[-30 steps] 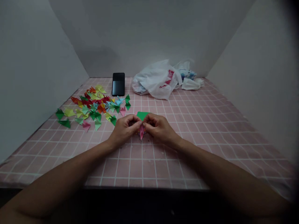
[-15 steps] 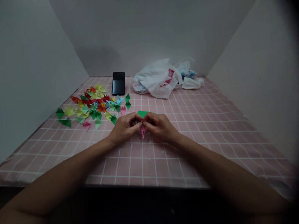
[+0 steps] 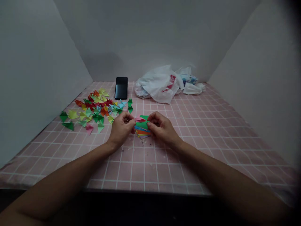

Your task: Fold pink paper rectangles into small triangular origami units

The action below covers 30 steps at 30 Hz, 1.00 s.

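At a pink gridded tabletop (image 3: 138,166), left hand (image 3: 121,128) and right hand (image 3: 162,128) clamp a stack of coloured paper sheets (image 3: 142,129) beside scattered origami pieces (image 3: 94,110).

light: dim, flat, diffuse, source unseen | glare: soft sheen on phone (image 3: 121,91) | shadow: faint smudge, back wall (image 3: 150,37) upper left | edges: dark upper-right corner, wide-angle bowing | focus: left hand (image 3: 121,129), right hand (image 3: 162,129) slightly soft

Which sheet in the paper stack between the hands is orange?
The orange sheet shows low in the stack, below the blue edge and above the yellow one.
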{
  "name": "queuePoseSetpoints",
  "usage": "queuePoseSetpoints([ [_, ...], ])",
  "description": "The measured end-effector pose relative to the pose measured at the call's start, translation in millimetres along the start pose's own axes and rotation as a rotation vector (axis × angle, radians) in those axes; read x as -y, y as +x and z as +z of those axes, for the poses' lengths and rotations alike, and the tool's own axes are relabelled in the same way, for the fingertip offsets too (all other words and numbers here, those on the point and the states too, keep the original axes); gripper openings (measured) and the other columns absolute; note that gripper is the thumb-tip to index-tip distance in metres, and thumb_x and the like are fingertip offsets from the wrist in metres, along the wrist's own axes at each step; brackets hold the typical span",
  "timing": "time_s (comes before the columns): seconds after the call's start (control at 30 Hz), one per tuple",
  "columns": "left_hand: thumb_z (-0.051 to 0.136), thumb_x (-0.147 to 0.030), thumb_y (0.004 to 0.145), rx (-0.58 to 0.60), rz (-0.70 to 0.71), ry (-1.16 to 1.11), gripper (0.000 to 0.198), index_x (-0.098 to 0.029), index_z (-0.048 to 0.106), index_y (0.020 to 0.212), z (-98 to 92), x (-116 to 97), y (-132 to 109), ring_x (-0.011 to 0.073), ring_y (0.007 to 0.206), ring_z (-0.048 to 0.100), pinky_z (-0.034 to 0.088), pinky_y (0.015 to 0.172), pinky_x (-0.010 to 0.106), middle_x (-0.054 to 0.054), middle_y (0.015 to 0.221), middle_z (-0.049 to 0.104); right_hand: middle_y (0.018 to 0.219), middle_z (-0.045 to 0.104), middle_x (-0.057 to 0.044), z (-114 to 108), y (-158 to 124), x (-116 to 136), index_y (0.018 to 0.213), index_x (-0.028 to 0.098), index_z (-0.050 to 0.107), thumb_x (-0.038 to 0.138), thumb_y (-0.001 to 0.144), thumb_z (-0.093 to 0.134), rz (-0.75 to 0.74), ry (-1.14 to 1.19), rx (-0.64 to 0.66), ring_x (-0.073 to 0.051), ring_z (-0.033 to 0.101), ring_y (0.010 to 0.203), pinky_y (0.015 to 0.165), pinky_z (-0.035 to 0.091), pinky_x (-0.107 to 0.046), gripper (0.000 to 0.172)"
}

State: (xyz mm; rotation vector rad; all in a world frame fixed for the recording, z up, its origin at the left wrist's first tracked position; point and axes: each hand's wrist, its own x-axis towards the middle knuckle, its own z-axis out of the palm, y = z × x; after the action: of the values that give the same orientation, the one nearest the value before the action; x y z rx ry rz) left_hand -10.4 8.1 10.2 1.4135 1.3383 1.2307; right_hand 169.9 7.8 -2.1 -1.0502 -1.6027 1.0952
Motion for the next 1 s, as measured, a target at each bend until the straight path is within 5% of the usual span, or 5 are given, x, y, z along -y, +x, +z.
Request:
queuePoseSetpoints([
  [0.8, 0.066, -0.024, 0.071, 0.311, -0.277, -0.242, 0.017, -0.02, 0.049, 0.07, 12.2, -2, -21, 0.0084, 0.044, 0.053, 0.043, 0.047, 0.021, -0.004, 0.055, 0.059, 0.077, 0.063, 0.0, 4, -3, -1, 0.082, 0.02, 0.061, 0.028, 0.081, 0.066, -0.002, 0.089, -0.064, -0.014, 0.057, 0.07, 0.063, 0.044, -0.028, 0.009],
  [1.0, 0.063, -0.043, 0.088, 0.324, -0.114, -0.125, 0.024, -0.02, 0.055, 0.094, 9.4, 3, -17, 0.0112, 0.048, 0.058, 0.046, 0.051, 0.022, -0.005, 0.058, 0.059, 0.079, 0.063, -0.001, 2, -2, 0, 0.083, 0.02, 0.061, 0.031, 0.082, 0.065, 0.012, 0.09, -0.02, -0.014, 0.058, 0.072, 0.065, 0.046, -0.029, 0.012],
])
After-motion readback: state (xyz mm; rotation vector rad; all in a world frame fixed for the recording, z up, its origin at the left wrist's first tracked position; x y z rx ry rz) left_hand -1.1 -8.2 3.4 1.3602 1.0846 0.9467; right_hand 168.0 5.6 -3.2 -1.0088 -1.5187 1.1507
